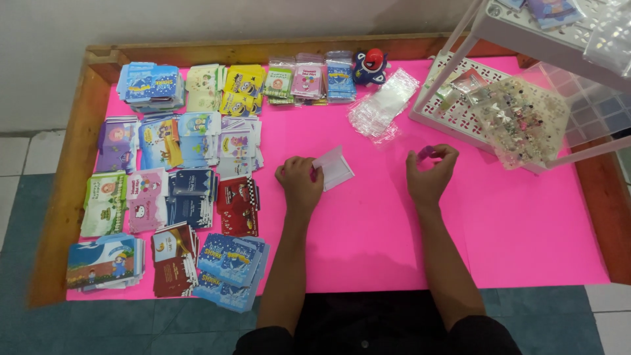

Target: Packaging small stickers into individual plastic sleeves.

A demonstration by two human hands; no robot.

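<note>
- Basically mid-pack, by the look of it: left hand (299,183) closed around one edge of a small clear plastic sleeve with a white backing (333,167), pinning it flat on the pink paper table cover (368,223), just left of frame centre.
- Right hand (430,172), centre-right, fingertips pinched together on a tiny purple-pink trinket (426,152), held just off the surface.
- Looks like the filling step, sleeve not loaded yet.
- Next move probably calls for prying the sleeve mouth open and lining the trinket up with it.
- Loose pile of empty clear bags (384,104) above centre, stacks of printed colourful cards (177,177) across the left half.
- White lattice plastic rack (453,105) and a clear bag of mixed small charms (522,121) upper right.
</note>
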